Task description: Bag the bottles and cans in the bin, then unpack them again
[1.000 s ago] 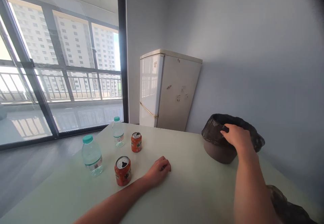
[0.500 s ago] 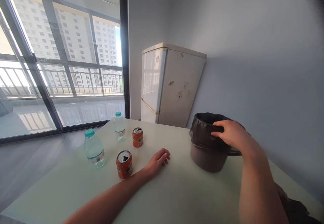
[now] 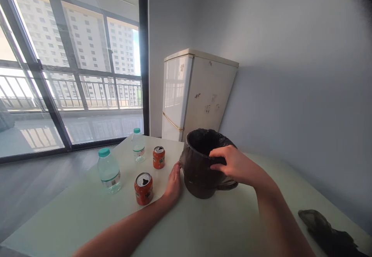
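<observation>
A dark trash can (image 3: pixel 200 190) lined with a black plastic bag (image 3: pixel 197 162) stands upright on the table, its mouth facing up. My right hand (image 3: pixel 232 164) pinches the lined rim on the near right side, thumb outside and fingers over the edge. Against the can's left side rests my left hand (image 3: pixel 173 181), fingers stretched out and partly turned from view. Two orange drink cans, a nearer one (image 3: pixel 143 191) and a farther one (image 3: pixel 159 158), stand left of that hand with their tabs opened. The can's inside is dark.
Two clear bottles with teal caps, one near (image 3: pixel 109 173) and one far (image 3: pixel 138 148), stand at the table's left. Another black plastic bag (image 3: pixel 325 230) lies crumpled at the right. Behind the table (image 3: pixel 72 218) are a white refrigerator (image 3: pixel 209 98) and a glass sliding door (image 3: pixel 72 71).
The lined trash can has moved left across the table in my right hand's grip. My left hand has turned upright and now meets its side. The crumpled bag is more exposed.
</observation>
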Tool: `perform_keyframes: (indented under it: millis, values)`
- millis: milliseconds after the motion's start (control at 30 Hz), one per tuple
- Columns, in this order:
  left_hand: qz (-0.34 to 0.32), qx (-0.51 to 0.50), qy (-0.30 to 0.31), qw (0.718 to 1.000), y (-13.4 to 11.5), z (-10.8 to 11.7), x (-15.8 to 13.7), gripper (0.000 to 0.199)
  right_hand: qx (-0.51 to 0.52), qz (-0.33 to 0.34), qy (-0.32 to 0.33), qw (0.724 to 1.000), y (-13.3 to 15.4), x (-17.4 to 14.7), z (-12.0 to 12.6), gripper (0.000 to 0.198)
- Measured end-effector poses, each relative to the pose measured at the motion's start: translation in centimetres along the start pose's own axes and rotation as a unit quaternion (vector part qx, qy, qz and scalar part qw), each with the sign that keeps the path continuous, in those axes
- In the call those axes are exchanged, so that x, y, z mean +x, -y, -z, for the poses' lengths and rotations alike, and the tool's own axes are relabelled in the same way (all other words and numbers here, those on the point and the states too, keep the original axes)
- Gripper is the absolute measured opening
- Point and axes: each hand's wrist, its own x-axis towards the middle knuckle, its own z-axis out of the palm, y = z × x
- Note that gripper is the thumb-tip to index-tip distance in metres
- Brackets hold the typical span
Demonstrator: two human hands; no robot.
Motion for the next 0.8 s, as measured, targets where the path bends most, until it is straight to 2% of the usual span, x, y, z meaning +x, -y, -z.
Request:
perform_keyframes:
  millis: [133, 267, 333, 500, 800]
  values:
    - [0.008, -0.057, 0.005, 0.998, -0.8, -0.1, -0.1, 0.060, -0.026, 0.010, -0.001, 1.000, 0.5, 0.0, -0.5, 0.019]
    - [0.001, -0.070, 0.039, 0.997, -1.5, -0.2, -0.3, 0.056, -0.167, -0.019, -0.018, 0.986, 0.5, 1.0, -1.9, 0.024]
    - [0.006, -0.086, 0.043, 0.995, -1.7, -0.3, -0.4, 0.051, -0.202, -0.016, -0.020, 0.979, 0.4, 1.6, -2.5, 0.027]
    - [0.010, -0.094, 0.034, 0.995, -1.4, -0.4, -0.3, 0.048, -0.201, -0.004, -0.018, 0.979, 0.0, 1.9, -2.6, 0.031]
    - [0.013, -0.092, 0.021, 0.995, 0.2, -0.9, 0.2, 0.038, -0.200, -0.005, -0.022, 0.979, 0.1, 1.8, -2.6, 0.027]
